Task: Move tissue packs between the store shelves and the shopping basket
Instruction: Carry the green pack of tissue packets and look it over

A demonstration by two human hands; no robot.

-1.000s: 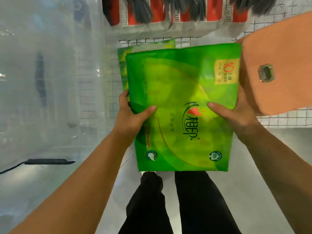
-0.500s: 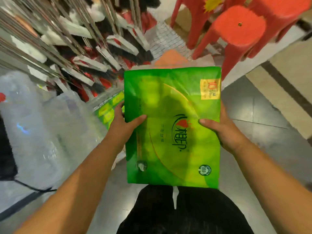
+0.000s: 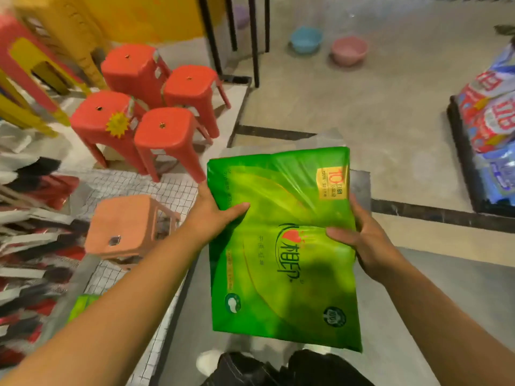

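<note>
Both hands grip the flat, green, film-wrapped tissue pack [image 3: 281,260] by its long sides. The left hand [image 3: 214,215] lays its thumb across the top face near the upper left edge, and the right hand [image 3: 362,240] does the same at the right edge; the fingers beneath are hidden. The pack hangs in the air, face up and roughly level, in front of the person's body and above the grey tiled floor [image 3: 320,107].

The glossy film looks slick and the pack soft, so a loosened thumb could let it slide or sag out of the hold, most likely at the unsupported near end. Just to the left are the white wire-grid shelf [image 3: 178,188] and a salmon plastic stool [image 3: 131,227], with red plastic stools [image 3: 167,129] beyond; a swing that way could catch a corner on them. No shopping basket is in view, so I judge a blind drop the chief risk: the pack could miss it and land on the floor.
</note>
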